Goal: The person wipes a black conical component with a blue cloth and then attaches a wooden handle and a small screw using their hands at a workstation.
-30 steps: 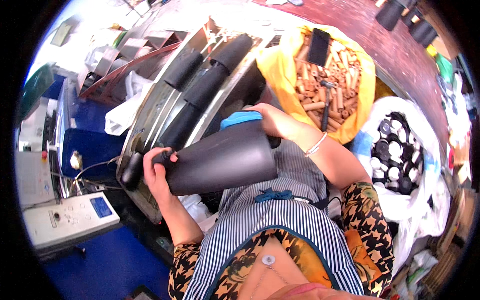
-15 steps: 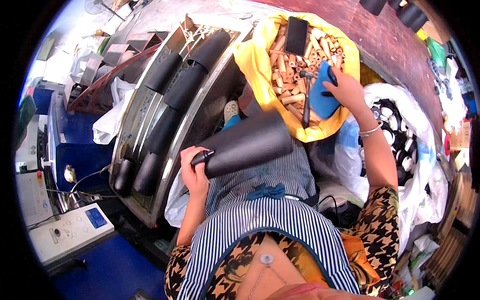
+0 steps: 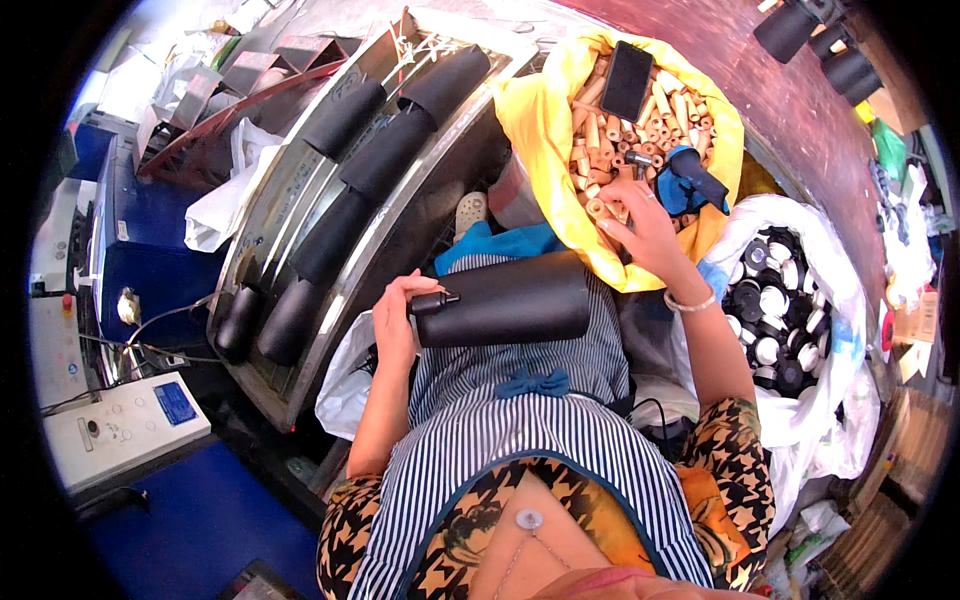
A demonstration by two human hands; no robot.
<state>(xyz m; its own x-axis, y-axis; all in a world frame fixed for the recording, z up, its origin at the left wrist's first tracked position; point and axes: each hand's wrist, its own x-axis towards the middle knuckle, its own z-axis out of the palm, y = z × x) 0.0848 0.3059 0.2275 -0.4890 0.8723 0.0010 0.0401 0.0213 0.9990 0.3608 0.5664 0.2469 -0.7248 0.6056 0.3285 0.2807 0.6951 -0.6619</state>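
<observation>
My left hand (image 3: 398,310) is closed around the left end of a matte black cylinder (image 3: 510,305), which lies across my lap. A small black nozzle-like piece (image 3: 436,302) shows by its fingers. My right hand (image 3: 642,228) reaches over the near rim of a yellow bag (image 3: 550,110), its fingers curved and apart above short tan tubes (image 3: 597,140). A dark tool head (image 3: 640,158) lies just beyond the fingers; the rest of that tool is mostly hidden by the hand. Crumpled blue-and-black cloth (image 3: 690,183) rests at the bag's right.
A black phone (image 3: 627,80) lies on the tubes. On the left, several black cylinders (image 3: 390,150) rest in a long metal-edged trough (image 3: 345,330). A white plastic bag (image 3: 850,400) at right holds black and white caps (image 3: 775,310). A control box (image 3: 125,430) stands lower left.
My right hand has let go of the blue cloth, which now lies on the tubes, and has moved left and nearer. My left hand has turned the black cylinder more level.
</observation>
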